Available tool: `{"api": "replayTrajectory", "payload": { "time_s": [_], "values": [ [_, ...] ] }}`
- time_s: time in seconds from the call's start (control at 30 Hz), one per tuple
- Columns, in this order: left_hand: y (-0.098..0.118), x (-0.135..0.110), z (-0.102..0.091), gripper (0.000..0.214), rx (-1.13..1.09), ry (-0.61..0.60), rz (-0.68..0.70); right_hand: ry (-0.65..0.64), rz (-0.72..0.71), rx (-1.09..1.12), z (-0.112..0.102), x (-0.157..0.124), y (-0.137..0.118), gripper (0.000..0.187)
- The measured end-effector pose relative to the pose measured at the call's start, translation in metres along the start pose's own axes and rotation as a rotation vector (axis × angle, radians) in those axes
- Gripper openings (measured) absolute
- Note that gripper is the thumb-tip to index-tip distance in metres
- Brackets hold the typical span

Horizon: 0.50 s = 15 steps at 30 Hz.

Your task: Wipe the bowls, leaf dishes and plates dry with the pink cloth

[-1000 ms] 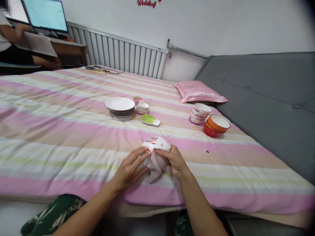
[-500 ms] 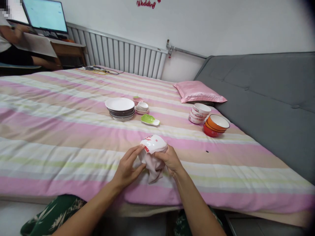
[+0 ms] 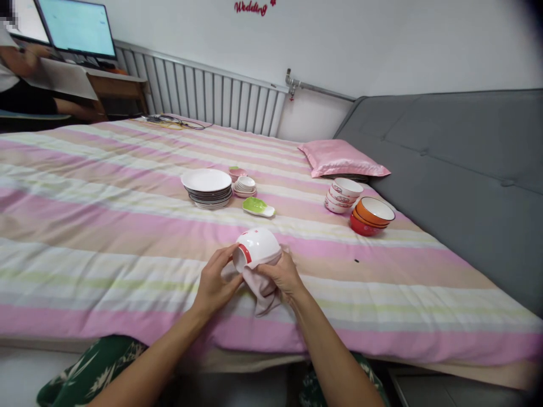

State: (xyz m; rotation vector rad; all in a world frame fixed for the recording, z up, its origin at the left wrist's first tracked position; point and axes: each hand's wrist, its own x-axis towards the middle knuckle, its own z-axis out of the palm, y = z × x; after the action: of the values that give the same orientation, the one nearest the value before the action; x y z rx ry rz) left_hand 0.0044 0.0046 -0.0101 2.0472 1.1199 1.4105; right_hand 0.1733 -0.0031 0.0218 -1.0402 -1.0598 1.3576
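A white bowl with red markings (image 3: 257, 247) is held bottom-up just above the striped bed cover (image 3: 106, 226). My left hand (image 3: 216, 282) grips its rim from the left, fingers curled on the edge. My right hand (image 3: 280, 275) presses a pale pink cloth (image 3: 263, 288) against the bowl's near side, and the cloth hangs down between my hands.
Farther back lie a stack of white plates (image 3: 207, 187), small stacked dishes (image 3: 245, 185), a green leaf-shaped dish (image 3: 258, 207), stacked patterned bowls (image 3: 343, 195) and orange and red bowls (image 3: 372, 216). A pink pillow (image 3: 341, 158) lies by the grey headboard (image 3: 458, 181). Another person sits at a desk (image 3: 25, 73), far left.
The bowl has been turned in my hands, its red pattern rotating away and toward the left, and both hands with the cloth have shifted slightly left and up.
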Motion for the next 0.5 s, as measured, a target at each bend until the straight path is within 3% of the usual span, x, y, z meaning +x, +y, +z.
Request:
{"api": "replayTrajectory", "payload": {
  "time_s": [0.5],
  "values": [
    [-0.0055, 0.0006, 0.0039, 0.051, -0.151, 0.068, -0.121, 0.032, -0.025, -0.061, 0.0026, 0.0040, 0.0100, 0.053]
  ]
}}
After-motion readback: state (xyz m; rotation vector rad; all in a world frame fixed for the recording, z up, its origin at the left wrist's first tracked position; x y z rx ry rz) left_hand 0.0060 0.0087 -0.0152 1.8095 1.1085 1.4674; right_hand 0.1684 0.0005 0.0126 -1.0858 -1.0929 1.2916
